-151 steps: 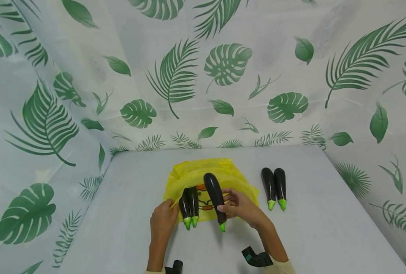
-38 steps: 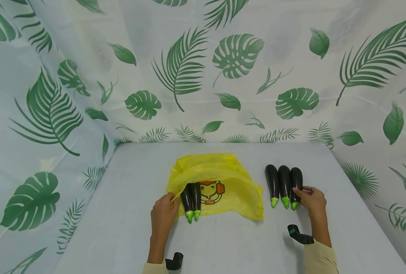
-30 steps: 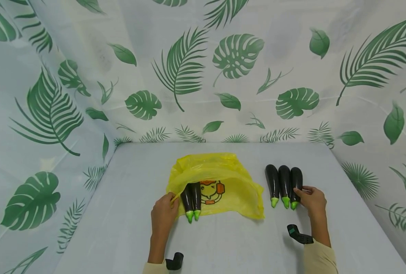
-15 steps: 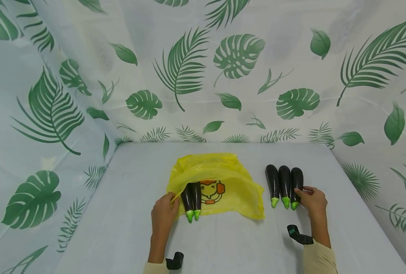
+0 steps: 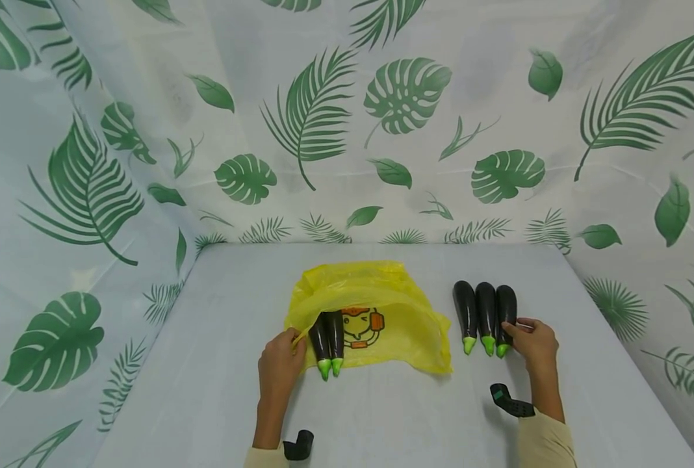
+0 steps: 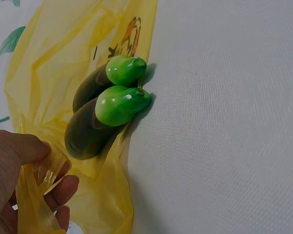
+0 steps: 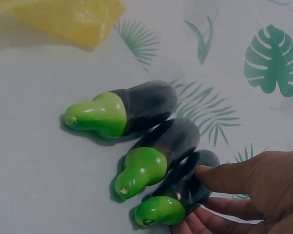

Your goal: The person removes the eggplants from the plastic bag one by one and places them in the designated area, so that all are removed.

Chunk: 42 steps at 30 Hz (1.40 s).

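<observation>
My left hand (image 5: 281,364) pinches the left edge of a yellow plastic bag (image 5: 382,292), holding its mouth raised. Two dark eggplants (image 6: 90,122) with green stem ends lie side by side inside that mouth, their tips poking out toward me; their far ends are under the plastic. To the right of the bag, three more eggplants (image 5: 485,312) lie in a row on the table, stems toward me. My right hand (image 5: 535,339) grips the rightmost eggplant (image 7: 183,187), thumb on top and fingers along its outer side.
The white table (image 5: 382,422) carries the bag and the eggplants. A leaf-printed curtain (image 5: 347,130) rises behind the table and along both sides. A black wrist camera (image 5: 511,400) sits on the right wrist, another on the left.
Five seconds ago my right hand held an eggplant at the bag's mouth; it has since moved right and laid it beside the other two. Over the last second almost nothing moves.
</observation>
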### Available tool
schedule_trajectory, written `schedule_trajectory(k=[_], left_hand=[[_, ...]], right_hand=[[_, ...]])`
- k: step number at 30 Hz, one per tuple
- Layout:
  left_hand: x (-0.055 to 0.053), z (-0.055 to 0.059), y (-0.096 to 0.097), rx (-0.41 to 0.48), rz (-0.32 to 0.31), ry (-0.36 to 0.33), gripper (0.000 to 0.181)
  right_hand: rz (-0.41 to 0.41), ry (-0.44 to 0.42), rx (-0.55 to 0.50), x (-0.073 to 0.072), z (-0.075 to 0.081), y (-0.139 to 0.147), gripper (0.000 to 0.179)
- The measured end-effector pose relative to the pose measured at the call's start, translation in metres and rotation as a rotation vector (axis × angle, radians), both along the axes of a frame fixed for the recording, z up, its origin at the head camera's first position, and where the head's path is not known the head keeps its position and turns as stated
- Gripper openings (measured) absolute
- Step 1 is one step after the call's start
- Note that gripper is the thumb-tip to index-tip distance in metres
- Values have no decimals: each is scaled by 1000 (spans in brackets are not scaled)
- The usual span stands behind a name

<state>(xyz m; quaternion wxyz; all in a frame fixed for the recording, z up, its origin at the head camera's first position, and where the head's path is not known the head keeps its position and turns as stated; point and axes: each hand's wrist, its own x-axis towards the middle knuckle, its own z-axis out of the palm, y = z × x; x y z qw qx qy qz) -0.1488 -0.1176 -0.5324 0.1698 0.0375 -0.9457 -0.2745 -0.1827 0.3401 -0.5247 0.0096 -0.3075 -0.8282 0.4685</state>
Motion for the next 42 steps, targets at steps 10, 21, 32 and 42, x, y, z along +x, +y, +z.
schedule_trajectory(k=[10, 21, 32, 42], left_hand=[[0, 2, 1, -8, -6, 13, 13], [1, 3, 2, -10, -15, 30, 13], [2, 2, 2, 0, -18, 25, 14], [0, 2, 3, 12, -2, 13, 14]], right_hand=[[-12, 28, 12, 3, -1, -2, 56], [-17, 18, -36, 6, 3, 1, 60], [-12, 5, -64, 11, 10, 2, 65], [-8, 78, 6, 3, 1, 16, 77]])
